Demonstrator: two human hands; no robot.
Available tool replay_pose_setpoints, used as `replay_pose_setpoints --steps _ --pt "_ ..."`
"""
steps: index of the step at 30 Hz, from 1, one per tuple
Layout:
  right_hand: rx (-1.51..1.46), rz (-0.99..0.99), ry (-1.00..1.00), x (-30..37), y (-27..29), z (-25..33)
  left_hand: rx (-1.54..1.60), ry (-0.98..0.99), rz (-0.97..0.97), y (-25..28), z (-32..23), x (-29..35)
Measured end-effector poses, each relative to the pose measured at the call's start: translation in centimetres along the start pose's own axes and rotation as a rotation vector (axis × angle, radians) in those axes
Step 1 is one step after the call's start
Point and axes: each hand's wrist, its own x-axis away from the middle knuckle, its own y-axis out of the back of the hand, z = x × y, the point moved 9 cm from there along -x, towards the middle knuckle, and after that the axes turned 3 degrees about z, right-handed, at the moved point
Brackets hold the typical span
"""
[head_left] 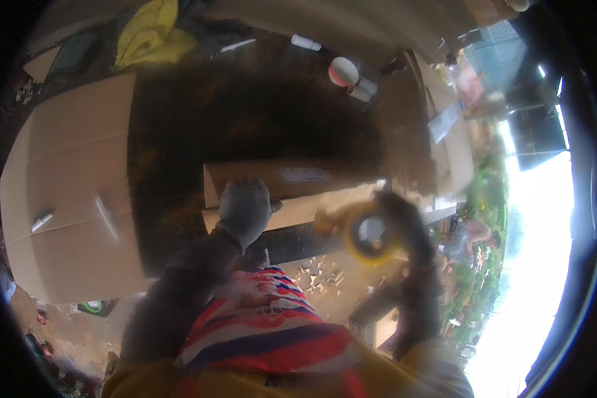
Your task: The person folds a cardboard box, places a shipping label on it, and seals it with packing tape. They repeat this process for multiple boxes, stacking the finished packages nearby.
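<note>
My gloved left hand (pixel 244 211) rests on a long folded cardboard piece (pixel 338 174), fingers curled over its fold and thumb out to the right. The cardboard lies along the near edge of the dark table (pixel 245 116). At its right end my right hand (pixel 402 215), dark and blurred by motion, holds a roll of yellow tape (pixel 365 255). The pale hole of the roll faces me. I cannot tell whether the tape touches the cardboard.
A large flat cardboard sheet (pixel 73 172) covers the left side. Cardboard boxes (pixel 448 146) stand at right. Toward the back lie a yellow cloth (pixel 149 36), a white tube (pixel 306 43) and a red-and-white roll (pixel 343 71). Scraps (pixel 322 273) litter the floor. A person (pixel 471 239) is beyond, at right.
</note>
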Motion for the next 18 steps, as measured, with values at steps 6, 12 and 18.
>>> replay_pose_setpoints --steps 6,12,18 --pt "0.010 0.109 -0.213 -16.9 -2.0 -2.8 0.160 0.073 0.030 -0.5 0.9 0.5" --pt "0.246 0.226 0.159 -19.8 -6.6 2.1 0.040 0.009 0.069 -0.2 0.6 0.4" --pt "-0.727 0.073 -0.555 -1.1 -0.4 1.8 0.159 0.033 0.073 -0.7 1.0 0.3"
